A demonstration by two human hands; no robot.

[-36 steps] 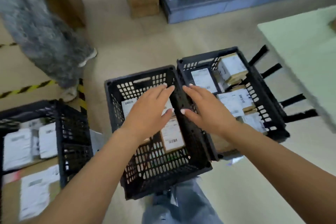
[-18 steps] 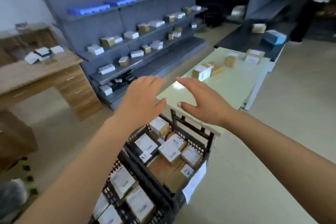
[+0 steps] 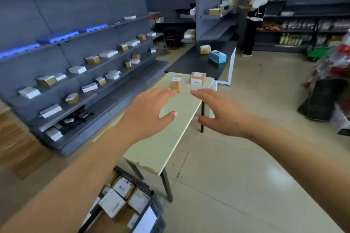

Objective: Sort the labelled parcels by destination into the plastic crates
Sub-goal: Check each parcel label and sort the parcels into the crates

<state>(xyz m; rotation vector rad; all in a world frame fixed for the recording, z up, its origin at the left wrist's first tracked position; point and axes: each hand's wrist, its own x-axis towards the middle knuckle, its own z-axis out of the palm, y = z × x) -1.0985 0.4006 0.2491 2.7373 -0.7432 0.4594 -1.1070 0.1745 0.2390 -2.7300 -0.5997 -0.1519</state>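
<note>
Both my hands reach forward, palms down, fingers straight, holding nothing. My left hand (image 3: 149,111) hovers over the pale green table (image 3: 162,145). My right hand (image 3: 221,113) hovers past the table's right edge. Two labelled cardboard parcels stand at the table's far end: a small upright parcel (image 3: 176,84) just beyond my left fingertips and a wider parcel (image 3: 197,78) to its right. A black plastic crate (image 3: 149,193) with several labelled parcels sits on the floor at the bottom, under my left forearm.
Grey shelving (image 3: 75,73) with many small boxes runs along the left. A dark table (image 3: 200,60) with a brown box and a blue box stands behind the green one. A person (image 3: 253,17) stands at far shelves. Open tiled floor (image 3: 246,176) lies to the right.
The view has swung up from the crates on the floor to the green table. Both hands lifted away from the crates and now stretch toward the parcels at the table's far end.
</note>
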